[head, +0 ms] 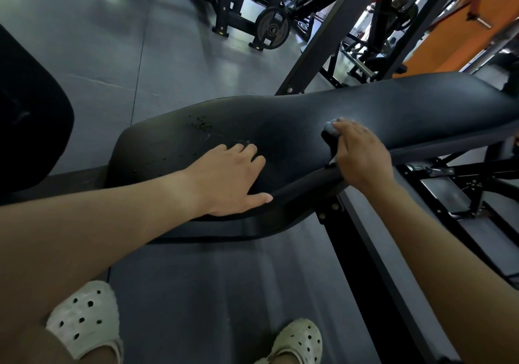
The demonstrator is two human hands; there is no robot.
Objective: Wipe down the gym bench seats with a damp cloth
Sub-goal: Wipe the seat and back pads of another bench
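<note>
Black vinyl bench pad (295, 116) runs left to right across my view. My left hand (233, 175) lies flat and open on its wide end, bracing. My right hand (362, 153) grips the blue-grey cloth (330, 128), bunched and pressed on the pad's narrow middle by the near edge. Judgement: wipe in overlapping strokes toward the dark flecks (198, 123) beyond my left fingers, then lift that hand and cover its patch. No bucket or bottle in view.

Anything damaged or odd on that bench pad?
Yes. The black padded vinyl bench seat has a cluster of small dark specks near its far edge, beyond the left hand, with pale scuffs beside them. Cracked vinyl or droplets, cannot tell. The right hand holds a blue-grey cloth further right.
</note>
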